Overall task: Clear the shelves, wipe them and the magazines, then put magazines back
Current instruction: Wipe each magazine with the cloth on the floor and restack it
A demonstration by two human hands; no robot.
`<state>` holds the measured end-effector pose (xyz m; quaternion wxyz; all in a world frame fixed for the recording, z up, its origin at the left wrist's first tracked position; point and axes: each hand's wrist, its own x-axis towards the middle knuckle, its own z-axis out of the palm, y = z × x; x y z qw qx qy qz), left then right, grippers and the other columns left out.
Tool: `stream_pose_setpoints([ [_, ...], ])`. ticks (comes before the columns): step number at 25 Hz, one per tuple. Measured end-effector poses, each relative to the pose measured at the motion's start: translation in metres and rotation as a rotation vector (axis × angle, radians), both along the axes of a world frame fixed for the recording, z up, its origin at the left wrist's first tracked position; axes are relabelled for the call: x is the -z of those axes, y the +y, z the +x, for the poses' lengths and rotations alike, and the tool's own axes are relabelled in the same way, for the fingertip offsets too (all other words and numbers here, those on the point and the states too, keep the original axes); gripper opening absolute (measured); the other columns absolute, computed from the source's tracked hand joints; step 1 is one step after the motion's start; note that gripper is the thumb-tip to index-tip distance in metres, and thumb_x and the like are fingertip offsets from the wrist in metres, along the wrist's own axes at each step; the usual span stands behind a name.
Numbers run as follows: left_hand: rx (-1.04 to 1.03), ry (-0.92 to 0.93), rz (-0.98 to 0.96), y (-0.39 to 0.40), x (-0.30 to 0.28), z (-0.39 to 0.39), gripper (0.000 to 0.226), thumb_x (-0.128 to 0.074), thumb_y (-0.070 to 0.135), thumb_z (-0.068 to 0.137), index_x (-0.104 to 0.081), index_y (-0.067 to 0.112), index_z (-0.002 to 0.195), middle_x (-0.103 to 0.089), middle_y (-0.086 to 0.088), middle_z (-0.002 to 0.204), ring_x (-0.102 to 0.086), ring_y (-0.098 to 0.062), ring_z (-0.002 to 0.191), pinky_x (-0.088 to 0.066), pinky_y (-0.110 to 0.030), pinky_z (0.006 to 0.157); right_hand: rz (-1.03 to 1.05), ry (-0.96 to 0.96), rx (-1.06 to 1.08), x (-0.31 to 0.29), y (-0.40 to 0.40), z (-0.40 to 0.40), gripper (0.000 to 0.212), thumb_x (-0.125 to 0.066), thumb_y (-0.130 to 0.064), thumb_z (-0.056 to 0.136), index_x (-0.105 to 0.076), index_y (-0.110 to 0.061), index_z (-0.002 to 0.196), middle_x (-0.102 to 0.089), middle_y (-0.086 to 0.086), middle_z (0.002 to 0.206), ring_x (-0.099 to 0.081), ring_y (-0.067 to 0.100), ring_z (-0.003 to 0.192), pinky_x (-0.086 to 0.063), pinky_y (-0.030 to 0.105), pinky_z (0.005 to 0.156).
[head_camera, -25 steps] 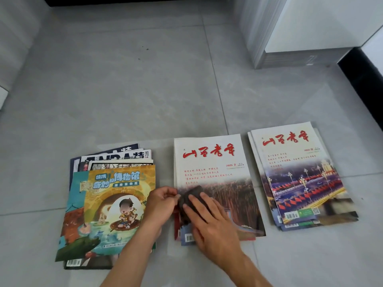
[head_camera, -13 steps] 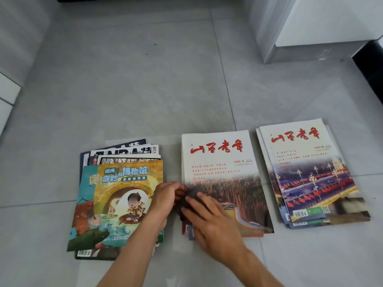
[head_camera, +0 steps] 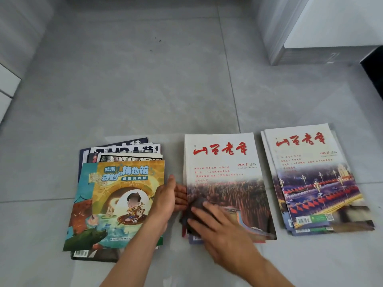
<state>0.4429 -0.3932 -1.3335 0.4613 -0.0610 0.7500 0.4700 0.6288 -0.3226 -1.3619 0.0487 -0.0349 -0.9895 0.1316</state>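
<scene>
Head view showed the right hand (head_camera: 219,228) pressing a dark cloth (head_camera: 196,206) flat-fingered on the middle magazine stack (head_camera: 223,183) on the floor (head_camera: 145,90). Left hand (head_camera: 167,195), moved off the cloth since earlier, steadied the stack's edge, fingers straight. Wiping appeared under way.

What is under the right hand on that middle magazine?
A dark cloth lies under the right hand, pressed onto the middle magazine's cover. More magazine edges peek out beneath that cover near its lower left corner. How many lie there is hidden.
</scene>
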Motion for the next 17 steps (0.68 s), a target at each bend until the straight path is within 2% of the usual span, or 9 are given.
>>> stream_pose_setpoints([
  [1,-0.009,-0.003,0.011,-0.001,0.0,0.001,0.065,-0.025,0.047,0.105,-0.069,0.003,0.085,-0.073,-0.015,0.076,-0.069,-0.028,0.073,-0.054,-0.034,0.067,0.004,0.007,0.033,0.002,0.016,-0.018,0.052,-0.057,-0.028,0.087,-0.053,-0.029,0.139,-0.048,-0.006,0.15,-0.039,0.023,0.142,-0.037,0.043,0.115],
  [3,-0.015,0.005,0.024,-0.001,-0.003,0.004,0.057,-0.033,0.044,0.105,-0.069,0.005,0.085,-0.073,-0.013,0.075,-0.07,-0.028,0.072,-0.057,-0.038,0.072,-0.03,0.051,0.238,0.007,0.057,-0.067,0.048,-0.051,-0.026,0.093,-0.053,-0.023,0.141,-0.048,0.0,0.15,-0.036,0.027,0.144,-0.037,0.048,0.115],
  [5,0.079,0.101,-0.02,0.002,-0.005,0.007,0.035,-0.054,0.037,0.099,-0.069,0.01,0.085,-0.074,-0.008,0.076,-0.071,-0.024,0.074,-0.057,-0.038,0.075,-0.086,0.07,0.502,0.004,0.083,-0.12,0.047,-0.046,-0.026,0.094,-0.055,-0.018,0.14,-0.05,0.006,0.148,-0.039,0.033,0.141,-0.041,0.052,0.111],
  [6,0.138,0.169,-0.051,0.003,-0.005,0.009,0.022,-0.064,0.031,0.094,-0.069,0.012,0.085,-0.073,-0.005,0.077,-0.07,-0.021,0.075,-0.055,-0.035,0.073,-0.107,0.057,0.569,0.003,0.084,-0.14,0.047,-0.046,-0.026,0.094,-0.055,-0.017,0.139,-0.051,0.008,0.147,-0.04,0.035,0.14,-0.041,0.052,0.11],
  [8,0.182,0.263,-0.097,0.005,-0.002,0.012,0.01,-0.073,0.019,0.086,-0.067,0.013,0.081,-0.071,-0.003,0.075,-0.067,-0.019,0.072,-0.051,-0.03,0.065,-0.073,0.022,0.467,0.006,0.076,-0.153,0.049,-0.045,-0.025,0.092,-0.055,-0.017,0.14,-0.051,0.008,0.147,-0.04,0.035,0.141,-0.04,0.05,0.111],
  [10,0.171,0.291,-0.116,0.005,0.002,0.014,0.012,-0.075,0.016,0.084,-0.065,0.012,0.079,-0.07,-0.005,0.075,-0.064,-0.019,0.071,-0.049,-0.03,0.064,-0.031,0.032,0.348,0.009,0.091,-0.131,0.05,-0.04,-0.028,0.093,-0.055,-0.019,0.14,-0.05,0.004,0.149,-0.039,0.031,0.142,-0.038,0.048,0.113],
  [14,0.196,0.288,-0.118,0.006,0.005,0.012,0.011,-0.074,0.016,0.085,-0.065,0.011,0.081,-0.07,-0.007,0.079,-0.066,-0.021,0.074,-0.051,-0.033,0.068,-0.073,0.062,0.652,0.007,0.145,-0.062,0.05,-0.037,-0.032,0.097,-0.055,-0.017,0.141,-0.047,0.007,0.152,-0.036,0.033,0.143,-0.04,0.053,0.111],
  [17,0.19,0.297,-0.114,0.006,0.006,0.012,0.012,-0.074,0.015,0.086,-0.065,0.011,0.08,-0.068,-0.007,0.078,-0.063,-0.019,0.071,-0.049,-0.029,0.063,-0.094,0.047,0.683,0.008,0.099,0.001,0.048,-0.035,-0.033,0.101,-0.052,-0.019,0.144,-0.041,0.004,0.156,-0.031,0.03,0.147,-0.035,0.049,0.115],
])
